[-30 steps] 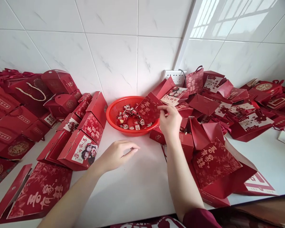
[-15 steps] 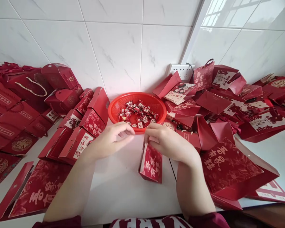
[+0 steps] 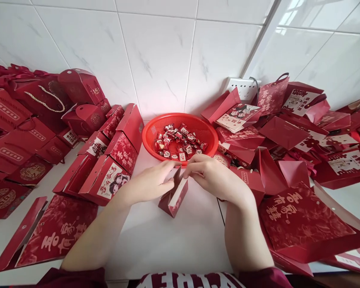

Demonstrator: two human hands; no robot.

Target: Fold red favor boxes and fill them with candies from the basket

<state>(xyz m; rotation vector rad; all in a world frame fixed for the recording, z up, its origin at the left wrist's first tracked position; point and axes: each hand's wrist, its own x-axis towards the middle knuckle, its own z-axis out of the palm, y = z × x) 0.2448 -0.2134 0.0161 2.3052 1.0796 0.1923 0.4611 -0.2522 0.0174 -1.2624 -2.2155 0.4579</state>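
A small dark red paper gift box [image 3: 174,197] stands on the white tabletop in front of me, its top flaps raised and a pale strip showing along one upper edge. My left hand [image 3: 151,181] is at the box's left side, thumb and fingers closed about its upper flap. With bent fingers, my right hand [image 3: 208,173] grips the top edge from the right; its fingertips are partly hidden. Just behind both hands sits a red plastic basket [image 3: 147,138] holding several red-wrapped candies [image 3: 183,141].
Standing red boxes [image 3: 124,154] line the left side, with a flat red bag [image 3: 58,232] nearer me. Many open red paper bags [image 3: 303,216] crowd the right. A white power strip [image 3: 243,88] rests against the tiled wall.
My left hand has come right to the box, which is now turned with its lettered face out of sight. My right hand stays at its top. The view has shifted slightly.
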